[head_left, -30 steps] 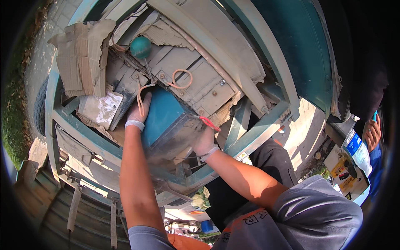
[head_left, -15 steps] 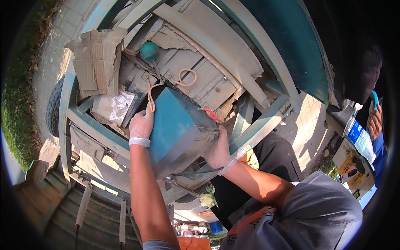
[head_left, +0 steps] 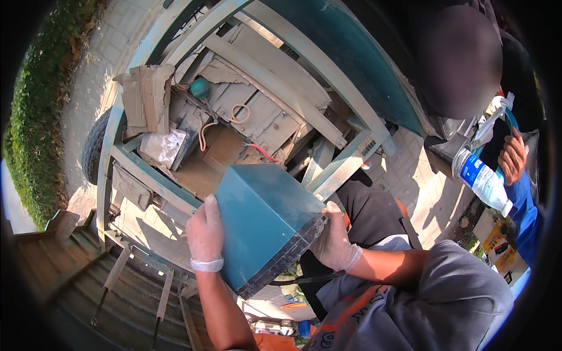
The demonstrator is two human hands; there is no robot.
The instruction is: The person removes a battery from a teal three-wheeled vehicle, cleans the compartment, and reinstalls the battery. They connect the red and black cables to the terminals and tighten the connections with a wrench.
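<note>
A blue-green, box-shaped battery (head_left: pixel 257 216) with a dark, dirty edge is held tilted between my two hands, over the near edge of the metal vehicle frame (head_left: pixel 153 177). My left hand (head_left: pixel 206 231), in a thin translucent glove, grips its left side. My right hand (head_left: pixel 335 241), gloved alike, is closed on its right dark edge; some fingers are hidden behind it. Beyond the battery, a bare brown slot (head_left: pixel 219 158) shows in the compartment. Loose beside this slot are an orange cable (head_left: pixel 202 138) and a red cable (head_left: pixel 263 153). Dusty grey batteries (head_left: pixel 275 126) sit farther back.
Torn cardboard (head_left: pixel 146 99) hangs over the frame's left side near a green ball (head_left: pixel 199 88). A tyre (head_left: pixel 96 143) stands at left. Ribbed metal panelling (head_left: pixel 64 298) lies lower left. At right, another person's hand (head_left: pixel 512 157) is beside a plastic bottle (head_left: pixel 483 181).
My hands have lifted the battery out of the compartment and brought it toward me, uncovering the brown slot. The other person and the bottle have come farther into view at right.
</note>
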